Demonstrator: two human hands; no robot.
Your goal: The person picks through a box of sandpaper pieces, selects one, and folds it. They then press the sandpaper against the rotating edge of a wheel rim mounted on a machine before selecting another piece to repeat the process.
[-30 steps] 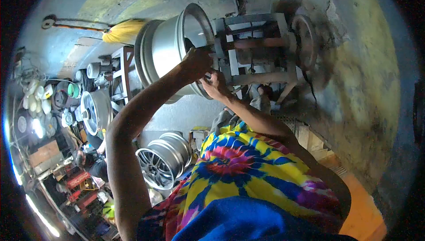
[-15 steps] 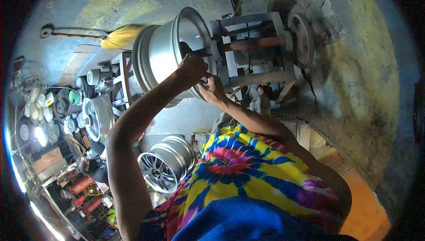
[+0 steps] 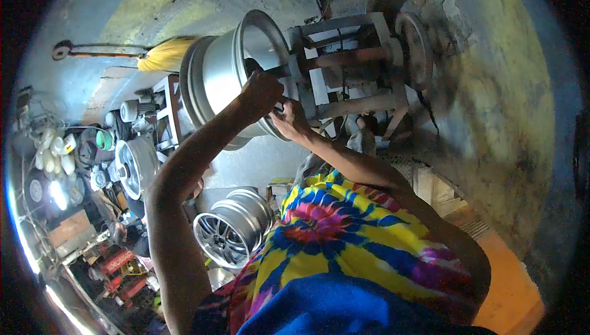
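Note:
A large silver wheel rim [image 3: 224,80] is mounted sideways on a dark metal stand [image 3: 344,110]. My left hand [image 3: 263,94] is closed at the rim's open right side, beside a dark part in its centre; what it grips is too dark to make out. Just below and to the right, my right hand [image 3: 290,121] has its fingers bent together at the rim's lower right edge. Anything between those fingers is too small to tell. The two hands are close together.
A rusty handwheel [image 3: 415,51] is at the stand's right end. A yellow broom [image 3: 166,55] lies behind the rim. More silver rims [image 3: 224,236] stand below left, with another rim [image 3: 136,166] farther left. Red tools [image 3: 120,262] and clutter fill the lower left.
The view has shifted slightly. Both hands remain at the rim's right edge, with only a small change in the left hand's position.

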